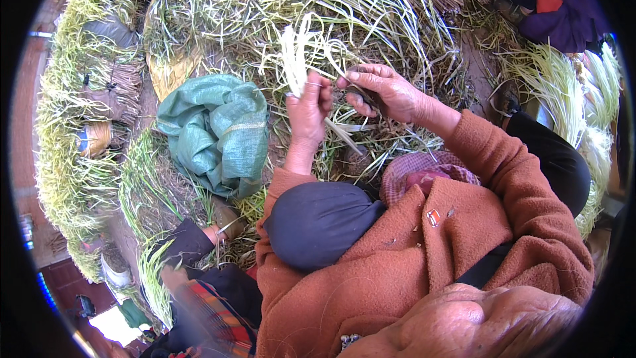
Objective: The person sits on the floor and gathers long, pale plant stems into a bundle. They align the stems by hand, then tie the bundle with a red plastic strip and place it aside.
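Observation:
My left hand (309, 112) is closed around a small bunch of pale, blanched chive-like leaves (294, 57). Their leafy tops stand above the fist and the white stem ends stick out below it, towards the lower right. Close by on the right is my right hand (380, 90), thumb and fingers bent, fingertips darkened with dirt. A thin leaf runs near those fingertips, but whether they pinch it is unclear. Beneath both hands spreads a heap of loose green and yellow leaves (348, 0). A crumpled green woven sack (218, 134) lies left of my left hand.
Bundled yellow-green leaves (64, 159) line the far left. More pale bundles (561, 89) lie at the right. A person in purple (566, 15) is at the upper right; another in a plaid garment (213, 318) is at the lower left. Dark cloth (323, 223) covers my knee.

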A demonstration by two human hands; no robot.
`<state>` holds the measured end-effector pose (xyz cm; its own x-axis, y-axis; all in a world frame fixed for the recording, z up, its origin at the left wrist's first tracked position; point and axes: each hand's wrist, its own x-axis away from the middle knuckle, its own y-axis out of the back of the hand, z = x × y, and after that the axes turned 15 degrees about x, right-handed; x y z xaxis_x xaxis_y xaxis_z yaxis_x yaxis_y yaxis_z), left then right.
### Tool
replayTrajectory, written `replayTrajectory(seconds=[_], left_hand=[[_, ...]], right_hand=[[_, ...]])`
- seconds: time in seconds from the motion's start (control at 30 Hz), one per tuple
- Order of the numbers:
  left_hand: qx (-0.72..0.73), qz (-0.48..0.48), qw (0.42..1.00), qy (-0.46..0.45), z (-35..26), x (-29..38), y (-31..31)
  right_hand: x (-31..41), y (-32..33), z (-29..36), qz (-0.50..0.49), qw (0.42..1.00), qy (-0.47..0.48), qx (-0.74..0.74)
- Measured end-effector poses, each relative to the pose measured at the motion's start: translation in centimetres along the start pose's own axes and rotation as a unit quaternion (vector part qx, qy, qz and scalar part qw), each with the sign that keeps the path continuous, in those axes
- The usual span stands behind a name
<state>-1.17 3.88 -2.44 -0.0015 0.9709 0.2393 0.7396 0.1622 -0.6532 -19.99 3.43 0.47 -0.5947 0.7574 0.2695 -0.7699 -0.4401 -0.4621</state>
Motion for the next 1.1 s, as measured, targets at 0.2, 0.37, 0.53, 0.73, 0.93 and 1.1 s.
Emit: replayTrajectory(seconds=[0.2, 0.37, 0.53, 0.73, 0.93, 1.1], left_hand=[[0.002, 0.075, 0.997, 0.035, -0.5, 0.4, -0.6], [-0.012, 0.076, 0.997, -0.013, -0.7, 0.8, -1.1], [-0.006, 0.071, 0.996, -0.058, -2.3, 0.9, -0.7], [0.044, 0.049, 0.980, -0.188, -5.5, 0.6, 0.5], [0.068, 0.087, 0.960, -0.257, -9.7, 0.9, 2.4], [0.080, 0.019, 0.948, -0.308, -11.5, 1.1, 4.1]], right_hand=[[-0.7, 0.3, -0.8, -0.031, 0.981, 0.061, 0.183], [-0.6, -0.6, -0.6, -0.033, 0.955, 0.058, 0.289], [0.0, -0.7, 0.0, -0.058, 0.926, 0.102, 0.360], [0.6, 0.4, 0.1, -0.076, 0.867, 0.165, 0.464], [1.7, 3.3, 0.1, -0.085, 0.937, 0.091, 0.327], [1.5, 7.9, 0.2, -0.200, 0.950, 0.113, 0.210]])
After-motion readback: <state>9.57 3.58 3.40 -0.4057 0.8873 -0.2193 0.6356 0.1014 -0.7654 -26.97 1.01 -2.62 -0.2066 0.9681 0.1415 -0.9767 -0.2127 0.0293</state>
